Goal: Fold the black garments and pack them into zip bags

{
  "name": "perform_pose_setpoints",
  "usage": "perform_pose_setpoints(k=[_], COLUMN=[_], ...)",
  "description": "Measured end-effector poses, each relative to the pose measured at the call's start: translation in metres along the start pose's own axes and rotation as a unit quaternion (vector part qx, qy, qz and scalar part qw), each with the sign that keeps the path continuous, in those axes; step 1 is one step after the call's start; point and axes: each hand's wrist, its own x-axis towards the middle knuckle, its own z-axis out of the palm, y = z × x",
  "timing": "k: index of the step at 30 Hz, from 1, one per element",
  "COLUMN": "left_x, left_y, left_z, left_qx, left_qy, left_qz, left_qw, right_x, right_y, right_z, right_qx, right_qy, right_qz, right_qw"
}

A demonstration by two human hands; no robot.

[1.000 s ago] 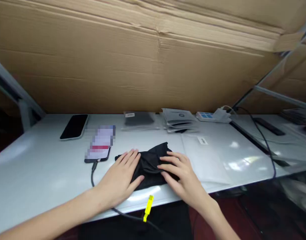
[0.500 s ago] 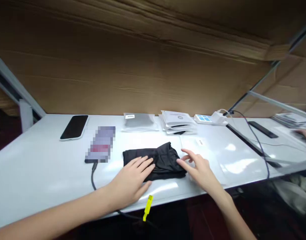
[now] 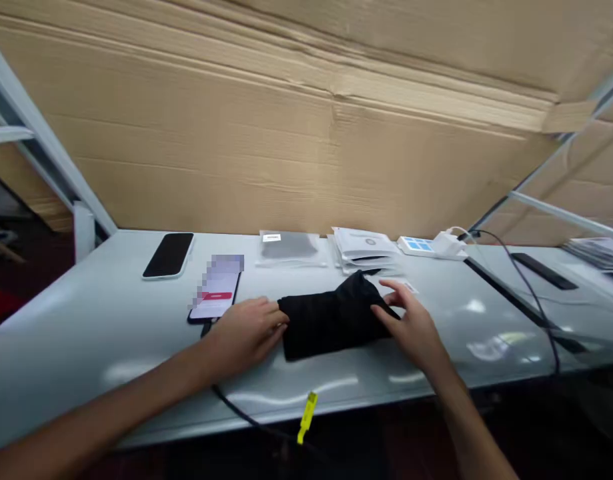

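Observation:
A folded black cloth garment lies on the white table, its right end bunched and raised; its exact kind is unclear. My left hand is at its left edge, with fingers curled in and closed on the fabric. At the right end, my right hand has its thumb over the cloth and other fingers at the far side, holding the bunched part, while the index finger stays extended. Just beyond my left hand lies a phone with a lit screen, plugged into a black cable with a yellow tag.
A dark-screened phone lies at the back left. Along the cardboard wall are a frosted bag, a stack of packets and a power strip. A dark cable hangs over the table's right part.
My left hand has slid left off the top of the garment and closed at its left edge. My right fingers have come onto its right end. The camera view has shifted.

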Motion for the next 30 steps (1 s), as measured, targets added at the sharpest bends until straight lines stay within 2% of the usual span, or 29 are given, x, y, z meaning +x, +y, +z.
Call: perform_pose_setpoints(k=[3,5,7,9,11,13,15,17,21,24,30], left_x=[-0.007,-0.010,-0.012,-0.014,-0.016,-0.015,-0.011,-0.005,0.008,0.012,0.011], left_y=[-0.006,-0.007,-0.008,-0.008,-0.009,-0.010,-0.009,-0.005,0.005,0.013,0.029], left_z=[0.000,0.001,0.001,0.002,0.004,0.007,0.011,0.016,0.022,0.023,0.016], left_qx=[-0.095,-0.161,-0.224,-0.303,-0.383,-0.431,-0.463,-0.504,-0.569,-0.597,-0.600], left_qy=[-0.043,-0.049,-0.046,-0.038,-0.036,-0.038,-0.045,-0.054,-0.060,-0.031,0.045], left_qz=[-0.037,-0.086,-0.154,-0.222,-0.269,-0.297,-0.307,-0.313,-0.300,-0.276,-0.235], left_qw=[0.994,0.982,0.961,0.926,0.883,0.851,0.831,0.803,0.763,0.752,0.763], right_x=[-0.009,-0.015,-0.017,-0.014,-0.009,-0.005,-0.006,-0.010,-0.018,-0.020,-0.024], right_y=[-0.038,-0.062,-0.073,-0.069,-0.055,-0.038,-0.027,-0.022,-0.025,-0.027,-0.029], right_z=[0.004,0.007,0.008,0.006,0.005,0.008,0.015,0.026,0.044,0.045,0.032], right_qx=[0.068,0.149,0.210,0.229,0.208,0.163,0.131,0.130,0.180,0.238,0.367], right_qy=[-0.017,-0.091,-0.141,-0.124,-0.097,-0.130,-0.189,-0.222,-0.229,-0.228,-0.289], right_qz=[-0.041,-0.073,-0.086,-0.074,-0.043,-0.001,0.032,0.047,0.044,0.043,0.080], right_qw=[0.997,0.982,0.964,0.963,0.972,0.978,0.973,0.965,0.956,0.943,0.880])
